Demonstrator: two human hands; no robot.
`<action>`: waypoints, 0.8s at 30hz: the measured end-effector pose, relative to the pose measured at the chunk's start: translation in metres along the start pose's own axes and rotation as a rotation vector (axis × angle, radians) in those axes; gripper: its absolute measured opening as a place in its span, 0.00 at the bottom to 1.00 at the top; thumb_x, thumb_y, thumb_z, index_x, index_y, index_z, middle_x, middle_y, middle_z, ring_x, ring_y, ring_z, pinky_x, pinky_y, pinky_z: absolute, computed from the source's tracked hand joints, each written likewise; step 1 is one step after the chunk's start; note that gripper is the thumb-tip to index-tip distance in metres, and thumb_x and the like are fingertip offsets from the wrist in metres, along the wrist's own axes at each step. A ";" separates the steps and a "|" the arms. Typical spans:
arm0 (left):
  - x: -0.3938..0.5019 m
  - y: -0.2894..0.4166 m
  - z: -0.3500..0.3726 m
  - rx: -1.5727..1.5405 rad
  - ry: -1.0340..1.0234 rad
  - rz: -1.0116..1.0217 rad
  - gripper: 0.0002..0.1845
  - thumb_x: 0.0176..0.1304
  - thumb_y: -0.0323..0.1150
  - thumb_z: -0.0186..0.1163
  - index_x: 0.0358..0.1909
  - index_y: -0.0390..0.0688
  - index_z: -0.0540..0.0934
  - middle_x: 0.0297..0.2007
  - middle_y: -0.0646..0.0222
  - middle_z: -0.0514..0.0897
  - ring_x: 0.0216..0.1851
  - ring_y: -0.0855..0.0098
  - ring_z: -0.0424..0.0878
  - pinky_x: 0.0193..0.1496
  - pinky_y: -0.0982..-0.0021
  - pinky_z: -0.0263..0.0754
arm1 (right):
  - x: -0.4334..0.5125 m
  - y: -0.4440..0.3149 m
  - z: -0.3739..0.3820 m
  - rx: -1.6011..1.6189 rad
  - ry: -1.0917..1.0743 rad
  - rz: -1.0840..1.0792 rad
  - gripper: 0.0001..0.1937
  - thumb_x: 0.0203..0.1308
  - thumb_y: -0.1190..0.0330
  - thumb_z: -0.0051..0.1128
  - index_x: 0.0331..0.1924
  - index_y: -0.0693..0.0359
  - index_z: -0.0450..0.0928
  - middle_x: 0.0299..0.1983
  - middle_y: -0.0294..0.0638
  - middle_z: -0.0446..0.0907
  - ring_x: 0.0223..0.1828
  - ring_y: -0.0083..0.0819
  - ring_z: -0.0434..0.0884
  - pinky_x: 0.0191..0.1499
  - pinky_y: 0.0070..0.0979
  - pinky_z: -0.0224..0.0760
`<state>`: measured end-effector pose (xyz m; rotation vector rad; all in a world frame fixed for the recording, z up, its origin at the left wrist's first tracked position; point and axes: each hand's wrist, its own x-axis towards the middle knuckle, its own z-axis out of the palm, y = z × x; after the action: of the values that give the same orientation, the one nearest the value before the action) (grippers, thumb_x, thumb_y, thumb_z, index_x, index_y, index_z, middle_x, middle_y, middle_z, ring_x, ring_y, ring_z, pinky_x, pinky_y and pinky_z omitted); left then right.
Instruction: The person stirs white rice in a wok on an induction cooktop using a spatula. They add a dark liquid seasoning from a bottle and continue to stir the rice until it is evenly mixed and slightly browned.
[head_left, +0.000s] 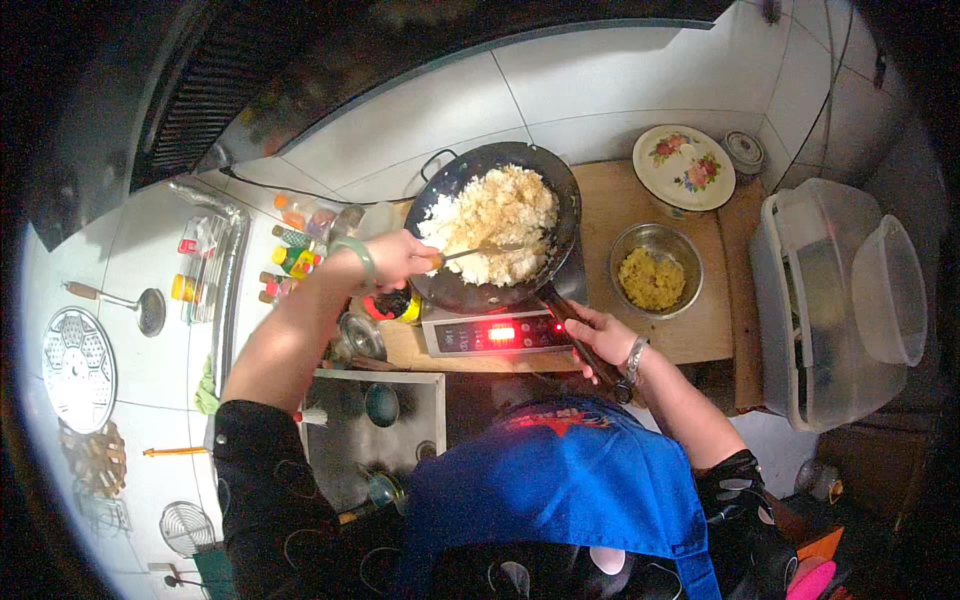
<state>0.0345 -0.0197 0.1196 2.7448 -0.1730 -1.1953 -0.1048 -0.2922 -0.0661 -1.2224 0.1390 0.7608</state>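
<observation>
A black wok (450, 296) stands on a lit induction cooker (502, 335), tilted a little. White rice (495, 217), tinged brown on top, fills its middle. My left hand (397, 259), with a green bangle at the wrist, grips the wooden handle of a metal spatula (480, 251), whose blade lies in the rice. My right hand (600, 339), wearing a silver bracelet, holds the wok's long dark handle (556, 306). To the right of the wok sits a steel bowl (656, 311) with a yellow, scrambled-egg-like food (651, 279) in it.
Behind the steel bowl stands a floral enamel lid (684, 168). Translucent plastic bins (832, 300) border the right side. Several condiment bottles (296, 259) and a glass lid (362, 335) are on the left. The metal sink (337, 442) lies in front at the left; a range hood hangs overhead.
</observation>
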 end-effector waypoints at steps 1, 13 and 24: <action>-0.001 0.000 -0.001 -0.014 -0.058 -0.041 0.21 0.68 0.45 0.49 0.62 0.62 0.68 0.13 0.75 0.70 0.12 0.82 0.68 0.12 0.78 0.62 | 0.000 0.000 0.000 0.013 -0.009 -0.008 0.31 0.66 0.57 0.46 0.70 0.47 0.47 0.19 0.37 0.72 0.12 0.25 0.73 0.14 0.24 0.68; -0.004 -0.005 0.004 0.049 0.053 -0.075 0.22 0.66 0.47 0.52 0.61 0.58 0.70 0.13 0.78 0.68 0.11 0.82 0.65 0.12 0.78 0.62 | -0.003 -0.004 0.001 0.044 0.001 0.037 0.33 0.66 0.57 0.47 0.70 0.49 0.44 0.19 0.38 0.73 0.13 0.27 0.74 0.13 0.25 0.69; 0.004 -0.006 0.011 -0.093 0.147 -0.060 0.23 0.66 0.44 0.52 0.63 0.59 0.68 0.14 0.78 0.68 0.10 0.83 0.64 0.12 0.78 0.61 | 0.001 -0.001 -0.002 0.000 -0.006 0.014 0.31 0.66 0.56 0.46 0.70 0.45 0.46 0.19 0.37 0.73 0.12 0.25 0.73 0.13 0.24 0.69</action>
<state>0.0296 -0.0157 0.1085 2.7594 -0.0183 -0.9834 -0.1029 -0.2938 -0.0662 -1.2205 0.1425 0.7770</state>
